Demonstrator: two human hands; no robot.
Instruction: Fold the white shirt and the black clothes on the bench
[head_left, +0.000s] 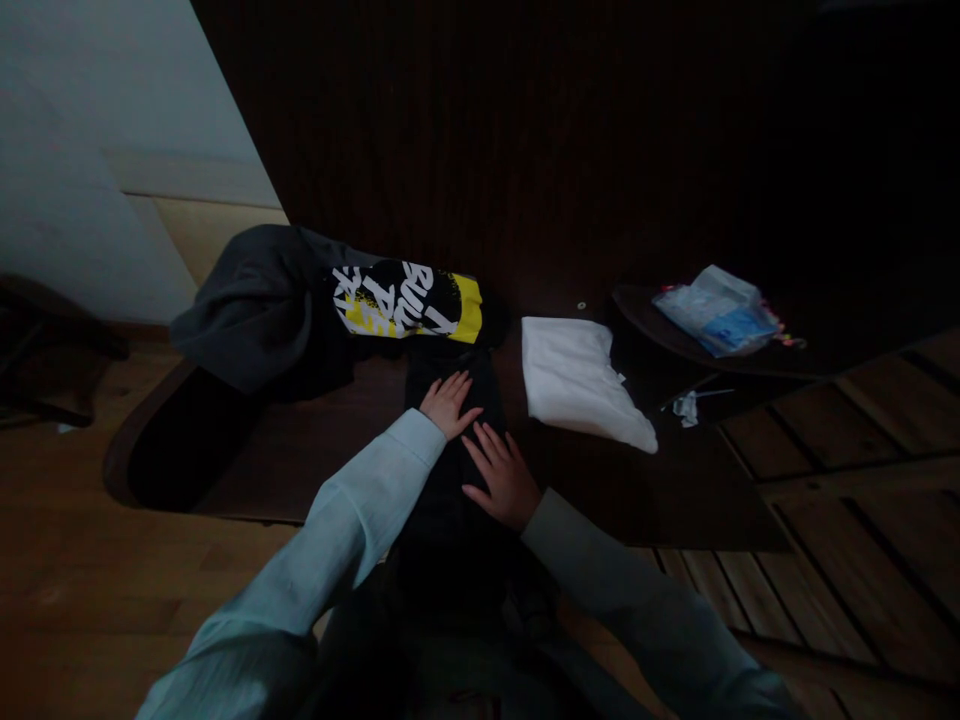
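Note:
Dark cloth, possibly a pair of trousers (442, 490), is laid out lengthwise before me on the brown wooden surface (300, 460). My left hand (448, 403) lies on it with the fingers stretched out. Just to the right and nearer to me, my right hand (502, 477) rests on the same cloth, fingers spread. The two hands almost meet, and neither grips anything. Beyond them is a dark garment with a yellow, black and white lettered print (409, 300). A folded white cloth (577, 380) sits to the right of my hands.
A bunched dark grey garment (247, 300) lies at the left end. On a rounded shelf (667, 325) at right is a clear and blue plastic packet (720, 310), with a small crumpled wrapper (686, 407) below it. A dark upright panel (480, 120) stands behind; slatted wood (847, 540) is at right.

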